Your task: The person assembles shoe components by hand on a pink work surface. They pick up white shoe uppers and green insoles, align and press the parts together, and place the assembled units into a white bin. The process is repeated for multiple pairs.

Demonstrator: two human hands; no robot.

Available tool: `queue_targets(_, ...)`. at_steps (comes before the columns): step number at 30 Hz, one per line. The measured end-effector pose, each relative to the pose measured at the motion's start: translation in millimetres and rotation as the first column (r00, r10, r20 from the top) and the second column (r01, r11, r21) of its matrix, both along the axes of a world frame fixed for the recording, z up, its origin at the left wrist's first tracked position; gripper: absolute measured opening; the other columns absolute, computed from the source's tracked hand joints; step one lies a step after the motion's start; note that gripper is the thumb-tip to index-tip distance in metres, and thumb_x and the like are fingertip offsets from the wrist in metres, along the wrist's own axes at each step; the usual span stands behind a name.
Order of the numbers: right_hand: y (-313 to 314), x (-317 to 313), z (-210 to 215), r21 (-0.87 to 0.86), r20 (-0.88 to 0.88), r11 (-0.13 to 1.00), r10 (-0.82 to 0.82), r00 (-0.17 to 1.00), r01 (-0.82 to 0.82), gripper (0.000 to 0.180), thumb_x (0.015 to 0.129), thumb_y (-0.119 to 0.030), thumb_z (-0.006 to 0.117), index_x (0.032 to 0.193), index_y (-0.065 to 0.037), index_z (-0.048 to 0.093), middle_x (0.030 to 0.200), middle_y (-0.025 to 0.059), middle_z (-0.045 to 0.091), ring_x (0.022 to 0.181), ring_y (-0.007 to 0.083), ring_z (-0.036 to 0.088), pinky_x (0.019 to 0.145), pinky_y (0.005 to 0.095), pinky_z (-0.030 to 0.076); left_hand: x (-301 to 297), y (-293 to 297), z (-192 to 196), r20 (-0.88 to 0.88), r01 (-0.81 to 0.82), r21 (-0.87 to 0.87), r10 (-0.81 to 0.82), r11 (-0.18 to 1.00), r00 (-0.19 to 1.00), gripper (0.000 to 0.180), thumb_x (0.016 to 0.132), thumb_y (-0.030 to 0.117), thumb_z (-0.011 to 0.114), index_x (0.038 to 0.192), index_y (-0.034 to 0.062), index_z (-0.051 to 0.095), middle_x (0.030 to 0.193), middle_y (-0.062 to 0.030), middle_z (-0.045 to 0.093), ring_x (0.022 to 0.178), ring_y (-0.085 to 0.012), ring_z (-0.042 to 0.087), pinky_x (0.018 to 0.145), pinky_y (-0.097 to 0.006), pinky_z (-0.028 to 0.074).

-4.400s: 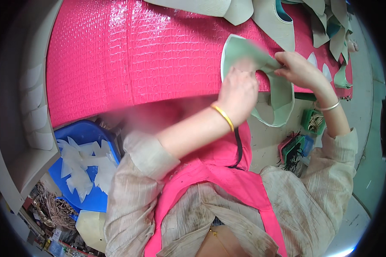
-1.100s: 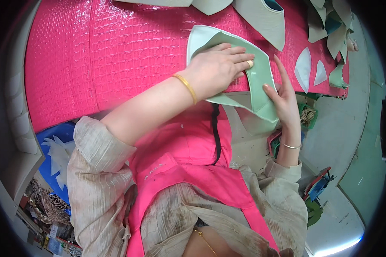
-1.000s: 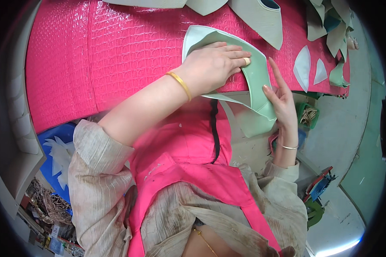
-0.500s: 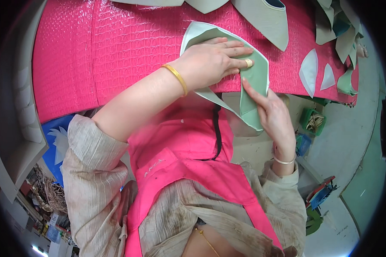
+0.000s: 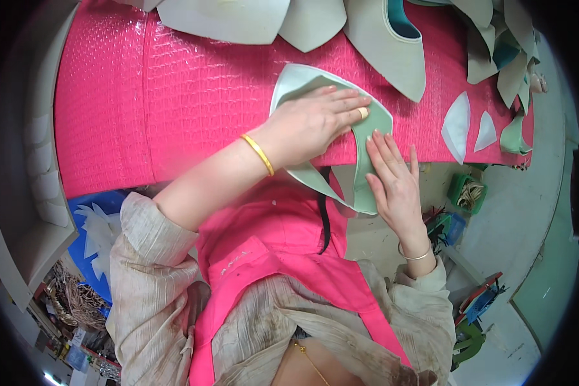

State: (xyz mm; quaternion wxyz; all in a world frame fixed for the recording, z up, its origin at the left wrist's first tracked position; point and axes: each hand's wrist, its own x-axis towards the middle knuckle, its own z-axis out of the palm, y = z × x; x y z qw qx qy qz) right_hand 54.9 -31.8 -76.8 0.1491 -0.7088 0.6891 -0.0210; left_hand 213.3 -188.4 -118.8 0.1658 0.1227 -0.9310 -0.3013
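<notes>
A curved shoe upper (image 5: pixel 365 145) with a pale green inside and a white outer edge lies partly on the pink table, its lower end hanging over the front edge. My left hand (image 5: pixel 320 122) rests flat across its upper part, fingers stretched together to the right and a pale yellow band round one finger. Along the right side of the upper lies my right hand (image 5: pixel 395 177), fingers extended upward and thumb spread apart against the lining. Neither hand is closed round it. The far left part of the upper is hidden beneath my left hand.
Several beige upper pieces (image 5: pixel 312 24) lie along the table's (image 5: pixel 103 109) far side, with a pile (image 5: pixel 486 48) at the far right. Two white cut pieces (image 5: pixel 457 128) lie to the right. A blue tub (image 5: pixel 87 238) and a green basket (image 5: pixel 468 193) stand below table level.
The upper and both hands now appear lower in the picture. My right hand has opened from a pointing finger with the others bent to several fingers stretched along the upper's edge.
</notes>
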Motion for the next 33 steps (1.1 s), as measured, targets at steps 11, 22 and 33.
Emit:
queue_targets(11, -61.6, 4.7, -12.9, -0.18, -0.092, 0.983, -0.05, 0.994, 0.033, 0.062, 0.08, -0.029, 0.058, 0.135, -0.016, 0.033, 0.14, 0.0045, 0.031, 0.127, 0.0246, 0.032, 0.102, 0.056, 0.017, 12.8, 6.0, 4.6, 0.054, -0.291, -0.131, 0.3, 0.948, 0.952, 0.043, 0.085, 0.018, 0.05, 0.126, 0.0081, 0.043, 0.134, -0.0067, 0.039, 0.123, -0.0248, 0.038, 0.102, -0.041, 0.029)
queue_targets(22, -23.0, -9.7, 12.0, -0.012, 0.709, 0.867, -0.344, 0.615, 0.498, 0.022, 0.073, -0.005, 0.065, 0.094, 0.001, 0.058, 0.08, 0.0131, 0.06, 0.068, 0.0266, 0.059, 0.065, 0.0288, 0.048, 86.3, 23.4, 40.3, -0.011, -0.49, -0.026, 0.49, 0.871, 0.872, 0.029, 0.088, 0.025, 0.049, 0.111, 0.008, 0.054, 0.106, -0.0105, 0.057, 0.093, -0.0304, 0.053, 0.082, -0.04, 0.042)
queue_targets(33, -32.2, 98.1, 103.8, -0.452, 0.415, 0.881, 0.349, 0.841, -0.142, 0.042, 0.067, -0.018, 0.07, 0.104, -0.001, 0.059, 0.112, 0.0163, 0.054, 0.104, 0.0327, 0.051, 0.084, 0.0395, 0.043, 136.5, 71.2, 117.6, -0.123, -0.025, 0.979, 0.686, 0.202, 0.717, 0.024, 0.088, 0.011, 0.053, 0.104, -0.0067, 0.058, 0.097, -0.0071, 0.063, 0.089, -0.0112, 0.057, 0.078, -0.025, 0.046)
